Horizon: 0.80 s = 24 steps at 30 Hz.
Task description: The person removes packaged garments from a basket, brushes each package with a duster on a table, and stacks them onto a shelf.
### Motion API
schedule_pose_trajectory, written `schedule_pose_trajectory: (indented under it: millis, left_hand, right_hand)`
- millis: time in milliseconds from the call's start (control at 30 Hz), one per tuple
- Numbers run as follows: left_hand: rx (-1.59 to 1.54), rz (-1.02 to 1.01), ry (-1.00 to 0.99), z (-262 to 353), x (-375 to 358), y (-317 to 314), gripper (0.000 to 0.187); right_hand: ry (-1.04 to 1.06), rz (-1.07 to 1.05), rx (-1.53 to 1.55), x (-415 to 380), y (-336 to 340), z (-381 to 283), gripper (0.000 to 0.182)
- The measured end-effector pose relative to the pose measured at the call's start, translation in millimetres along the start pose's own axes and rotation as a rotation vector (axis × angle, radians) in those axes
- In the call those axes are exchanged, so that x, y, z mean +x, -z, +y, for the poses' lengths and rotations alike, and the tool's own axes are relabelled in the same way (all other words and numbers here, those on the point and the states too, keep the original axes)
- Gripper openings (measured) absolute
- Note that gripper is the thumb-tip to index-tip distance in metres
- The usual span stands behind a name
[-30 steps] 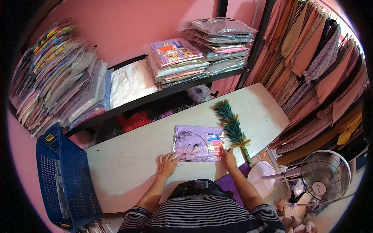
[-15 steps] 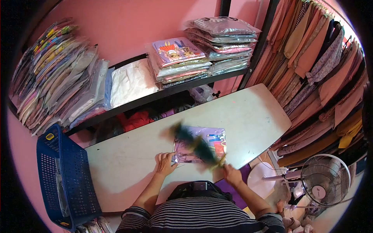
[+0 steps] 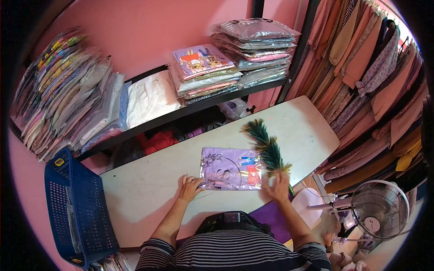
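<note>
A flat purple garment in clear plastic (image 3: 230, 168), printed with cartoon figures and leaves, lies on the pale table (image 3: 144, 189). My left hand (image 3: 190, 187) rests at its lower left corner, fingers apart, fingertips touching the plastic edge. Beyond the garment's right side is a green feather duster (image 3: 269, 151) with yellowish tips, its feathers over the tabletop. My right hand (image 3: 279, 186) is at the duster's lower end, near the garment's lower right corner. Its fingers are blurred, and whether they grip the handle is unclear.
A blue perforated basket (image 3: 88, 205) stands at the left. Bagged garments (image 3: 205, 67) are stacked on the dark-edged shelf (image 3: 153, 124) behind the table. Clothes (image 3: 361, 77) hang at the right, above a standing fan (image 3: 379, 210). A purple surface (image 3: 271, 219) shows by the table's front edge.
The duster has moved right, from over the garment to beside it, and is no longer blurred. My right hand has shifted slightly right and up. My left hand has barely moved.
</note>
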<state>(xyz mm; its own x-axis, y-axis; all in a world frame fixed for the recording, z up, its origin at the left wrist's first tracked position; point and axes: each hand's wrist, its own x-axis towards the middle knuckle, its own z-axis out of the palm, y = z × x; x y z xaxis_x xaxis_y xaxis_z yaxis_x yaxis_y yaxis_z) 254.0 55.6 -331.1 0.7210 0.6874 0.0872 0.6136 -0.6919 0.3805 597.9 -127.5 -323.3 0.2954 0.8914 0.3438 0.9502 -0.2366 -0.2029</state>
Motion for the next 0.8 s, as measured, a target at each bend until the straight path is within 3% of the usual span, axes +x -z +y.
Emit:
schedule_pose_trajectory:
  millis: [67, 133, 167, 233, 267, 300, 367, 467, 600, 667, 700, 733, 800]
  left_hand:
    - [-0.013, 0.043, 0.011, 0.0, -1.1, -3.6, 0.037]
    - [-0.032, 0.079, 0.033, -2.0, 0.7, -9.8, 0.029]
    - [-0.051, 0.118, 0.05, -3.4, 2.0, -12.2, 0.021]
    - [-0.035, 0.248, 0.059, 3.0, 9.5, -3.3, 0.016]
    - [-0.02, 0.373, 0.063, 4.1, 14.6, 2.4, 0.012]
    - [-0.018, 0.373, 0.064, 3.2, 21.0, 10.1, 0.012]
    - [-0.395, 0.513, 0.212, 1.0, 36.7, 28.1, 0.019]
    - [-0.577, 0.657, 0.384, 23.7, 59.2, 74.1, 0.028]
    - [-0.604, 0.585, 0.562, 22.7, 78.6, 82.0, 0.034]
    - [-0.539, 0.674, 0.579, -11.3, 81.9, 34.2, 0.032]
    - [-0.578, 0.613, 0.689, -36.7, 79.7, -0.1, 0.031]
    - [-0.578, 0.613, 0.684, -38.3, 69.6, -14.7, 0.031]
    - [-0.838, 0.282, 0.81, -39.1, 52.9, -33.9, 0.037]
  right_hand:
    - [0.315, -0.161, 0.196, -3.6, -19.1, -18.5, 0.065]
    - [0.315, -0.174, 0.306, -0.4, -21.4, -37.1, 0.046]
    - [0.32, -0.173, 0.307, 3.3, -25.5, -34.7, 0.046]
    - [0.246, -0.053, 0.405, 14.4, -31.4, -32.2, 0.026]
    - [0.248, -0.054, 0.407, 17.1, -33.7, -31.5, 0.026]
    - [0.134, 0.027, 0.556, 25.8, -24.9, -38.2, 0.02]
    - [-0.028, 0.102, 0.798, 47.6, 8.4, -54.5, 0.01]
    - [-0.184, 0.248, 1.114, 76.9, 26.9, -68.0, 0.021]
    - [-0.215, 0.339, 1.07, 106.9, 27.9, -77.1, 0.025]
    - [-0.376, 0.015, 0.851, 111.9, 6.1, -70.7, 0.024]
    - [-0.359, -0.059, 0.716, 108.8, -6.0, -67.1, 0.029]
    - [-0.291, 0.057, 0.63, 99.8, -32.7, -60.6, 0.039]
    - [-0.012, 0.253, 0.306, 88.9, -27.5, -58.8, 0.052]
